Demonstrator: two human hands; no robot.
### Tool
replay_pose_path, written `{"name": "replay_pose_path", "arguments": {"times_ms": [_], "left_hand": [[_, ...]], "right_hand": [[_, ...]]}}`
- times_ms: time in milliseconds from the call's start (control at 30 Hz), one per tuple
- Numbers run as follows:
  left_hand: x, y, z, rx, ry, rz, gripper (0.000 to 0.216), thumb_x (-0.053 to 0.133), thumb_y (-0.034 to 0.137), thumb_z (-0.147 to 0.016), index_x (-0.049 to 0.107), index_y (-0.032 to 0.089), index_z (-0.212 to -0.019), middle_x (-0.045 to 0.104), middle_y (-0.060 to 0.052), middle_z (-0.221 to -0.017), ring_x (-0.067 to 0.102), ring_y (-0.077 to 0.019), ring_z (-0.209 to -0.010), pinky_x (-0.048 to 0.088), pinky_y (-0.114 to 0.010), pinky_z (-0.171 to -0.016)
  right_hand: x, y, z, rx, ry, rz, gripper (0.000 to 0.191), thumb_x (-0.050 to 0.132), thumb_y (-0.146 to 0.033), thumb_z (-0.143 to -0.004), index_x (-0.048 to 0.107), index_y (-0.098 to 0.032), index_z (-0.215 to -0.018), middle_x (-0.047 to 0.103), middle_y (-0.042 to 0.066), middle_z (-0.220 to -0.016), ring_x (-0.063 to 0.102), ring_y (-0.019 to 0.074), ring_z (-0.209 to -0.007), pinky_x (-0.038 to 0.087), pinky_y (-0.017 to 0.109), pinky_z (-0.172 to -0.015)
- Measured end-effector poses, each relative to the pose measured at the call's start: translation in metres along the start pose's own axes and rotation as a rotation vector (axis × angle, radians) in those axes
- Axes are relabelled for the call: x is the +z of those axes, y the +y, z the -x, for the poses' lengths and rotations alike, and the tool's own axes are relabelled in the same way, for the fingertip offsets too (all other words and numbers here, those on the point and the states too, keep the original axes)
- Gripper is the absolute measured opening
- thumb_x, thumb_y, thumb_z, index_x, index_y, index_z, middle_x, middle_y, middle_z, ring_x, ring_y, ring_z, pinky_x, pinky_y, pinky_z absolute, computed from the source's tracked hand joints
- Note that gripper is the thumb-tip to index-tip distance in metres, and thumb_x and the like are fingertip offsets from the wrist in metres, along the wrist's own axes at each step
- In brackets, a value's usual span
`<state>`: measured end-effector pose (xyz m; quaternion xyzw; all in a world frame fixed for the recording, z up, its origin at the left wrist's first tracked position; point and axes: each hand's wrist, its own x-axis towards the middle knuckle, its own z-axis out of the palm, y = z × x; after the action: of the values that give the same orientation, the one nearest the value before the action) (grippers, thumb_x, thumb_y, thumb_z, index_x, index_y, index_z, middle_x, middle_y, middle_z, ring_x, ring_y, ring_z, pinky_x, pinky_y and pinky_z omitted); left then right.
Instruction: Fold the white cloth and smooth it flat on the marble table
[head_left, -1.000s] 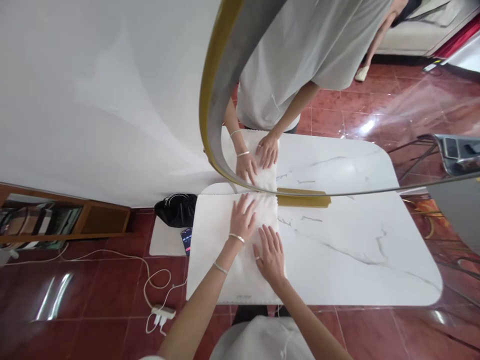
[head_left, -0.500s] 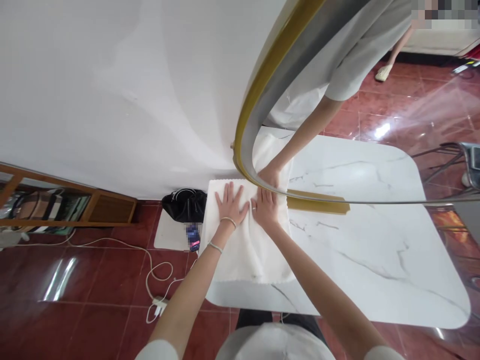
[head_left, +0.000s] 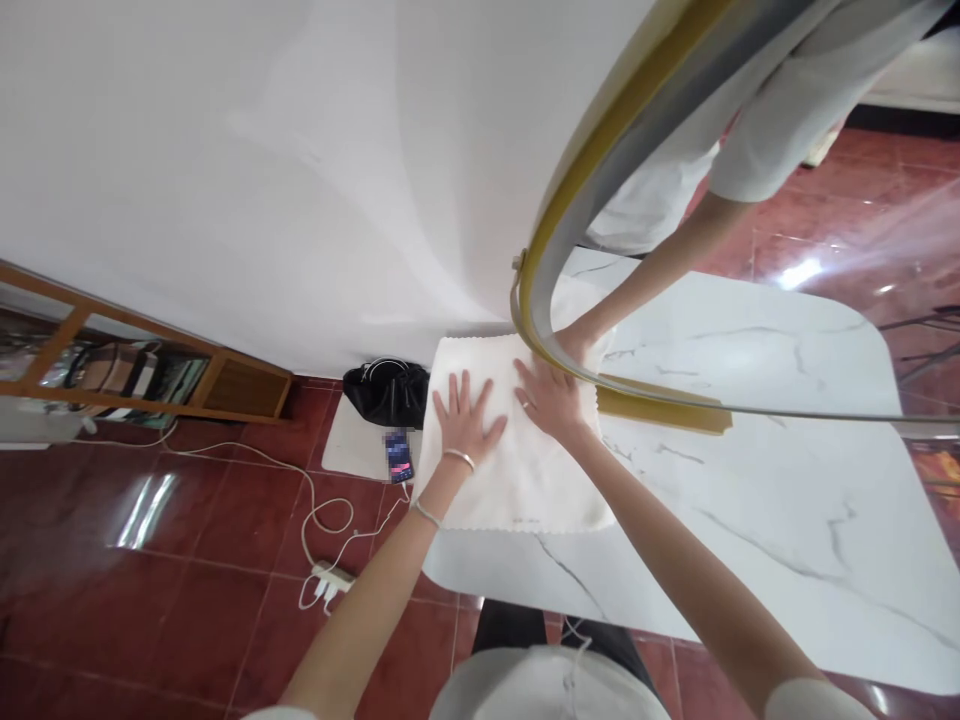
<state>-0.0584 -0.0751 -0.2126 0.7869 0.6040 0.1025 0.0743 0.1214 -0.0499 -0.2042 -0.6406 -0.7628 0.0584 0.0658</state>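
A white towel (head_left: 517,490) with scalloped edges lies spread on the left end of a white marble-patterned table (head_left: 750,540). My left hand (head_left: 463,425) rests palm down on its left half, fingers spread. On the towel's right side my right hand (head_left: 553,395) lies flat, fingers apart, close to the lower edge of a gold-framed mirror (head_left: 559,200). The towel looks mostly smooth, with a small mark near its front edge. Neither hand grips the cloth.
The mirror stands on a gold base (head_left: 667,408) and reflects an arm. Left of the table are a black bag (head_left: 386,392), a phone (head_left: 400,458) and a power strip (head_left: 334,577) with cables on red floor tiles. A wooden cabinet (head_left: 247,388) stands along the white wall.
My hands have moved apart, the right one shifting rightward across the towel. The fold that ran between them has flattened out. The whole view has shifted slightly.
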Motion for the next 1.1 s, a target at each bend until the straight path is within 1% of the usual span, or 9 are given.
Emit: {"name": "replay_pose_path", "arguments": {"times_ms": [133,233,400,500,600,767,833,933,1100], "left_hand": [[0.005,0.018,0.028,-0.016,0.020,0.032,0.072,0.049,0.060,-0.085,0.032,0.029,-0.147,0.013,-0.012,-0.159,0.004,-0.0392,-0.146,0.005,-0.069,-0.111],[0.006,0.021,0.014,-0.017,0.014,0.046,0.072,0.049,0.061,-0.084,0.031,0.032,-0.147,0.014,-0.010,-0.160,0.005,-0.0387,-0.146,0.003,-0.070,-0.110],[0.001,-0.006,-0.023,-0.038,-0.003,0.044,0.067,0.049,0.061,-0.085,0.034,0.035,-0.145,0.014,-0.005,-0.160,0.008,-0.0350,-0.146,0.005,-0.066,-0.112],[-0.004,-0.022,-0.025,-0.122,-0.018,0.052,0.068,0.051,0.061,-0.084,0.036,0.034,-0.145,0.014,-0.005,-0.160,0.010,-0.0352,-0.146,0.018,-0.062,-0.112],[-0.009,-0.031,0.001,-0.176,-0.014,0.053,0.068,0.052,0.058,-0.085,0.038,0.027,-0.145,0.012,-0.008,-0.160,0.014,-0.0372,-0.145,0.028,-0.054,-0.112],[-0.019,-0.026,0.100,-0.141,0.025,0.004,0.060,0.046,0.044,-0.092,0.034,0.022,-0.147,0.006,-0.010,-0.160,0.015,-0.0351,-0.145,0.028,-0.051,-0.113],[-0.022,-0.019,0.143,-0.132,0.033,-0.016,0.065,0.048,0.044,-0.091,0.028,0.022,-0.149,0.004,-0.010,-0.160,0.013,-0.0351,-0.146,0.027,-0.052,-0.114],[-0.023,-0.004,0.193,-0.149,0.043,-0.040,0.074,0.050,0.041,-0.090,0.015,0.024,-0.153,0.004,-0.010,-0.160,0.012,-0.0341,-0.146,0.027,-0.053,-0.114],[-0.014,0.027,0.226,-0.144,0.045,-0.042,0.075,0.049,0.034,-0.089,0.011,0.024,-0.153,0.004,-0.011,-0.160,0.014,-0.0351,-0.145,0.030,-0.055,-0.112]], "right_hand": [[0.002,0.007,0.025,0.006,0.093,0.080,0.052,0.036,-0.043,-0.097,0.039,-0.022,-0.145,0.037,0.016,-0.147,0.030,0.0341,-0.136,0.021,0.058,-0.108],[0.007,0.006,0.019,0.122,0.103,0.082,0.053,0.034,-0.043,-0.097,0.036,-0.023,-0.146,0.038,0.016,-0.147,0.032,0.0397,-0.133,0.023,0.064,-0.103],[0.018,-0.009,-0.024,0.234,0.016,-0.002,0.058,0.029,-0.047,-0.096,0.028,-0.025,-0.150,0.031,0.019,-0.150,0.035,0.0461,-0.128,0.027,0.072,-0.093],[0.023,-0.024,-0.041,0.169,0.006,-0.036,0.064,0.032,-0.056,-0.094,0.028,-0.024,-0.149,0.025,0.019,-0.153,0.025,0.0464,-0.134,0.022,0.074,-0.095],[0.024,-0.040,-0.034,-0.012,0.036,-0.056,0.061,0.034,-0.050,-0.096,0.032,-0.018,-0.148,0.026,0.020,-0.152,0.020,0.0403,-0.137,0.017,0.069,-0.103],[0.020,-0.066,0.038,-0.274,-0.003,-0.152,0.041,0.030,-0.022,-0.098,0.060,-0.015,-0.124,0.056,0.013,-0.128,0.045,0.0236,-0.120,0.032,0.042,-0.106],[0.018,-0.075,0.082,-0.296,0.000,-0.156,0.043,0.038,-0.030,-0.096,0.054,-0.014,-0.132,0.050,0.015,-0.137,0.039,0.0276,-0.128,0.030,0.046,-0.108],[0.015,-0.086,0.148,-0.349,0.000,-0.157,0.066,0.049,-0.050,-0.090,0.032,-0.024,-0.148,0.025,0.014,-0.155,0.019,0.0365,-0.141,0.015,0.060,-0.111],[0.012,-0.076,0.212,-0.275,-0.018,-0.111,0.067,0.049,-0.047,-0.090,0.024,-0.031,-0.150,0.017,0.011,-0.158,0.016,0.0346,-0.144,0.013,0.058,-0.112]]}}
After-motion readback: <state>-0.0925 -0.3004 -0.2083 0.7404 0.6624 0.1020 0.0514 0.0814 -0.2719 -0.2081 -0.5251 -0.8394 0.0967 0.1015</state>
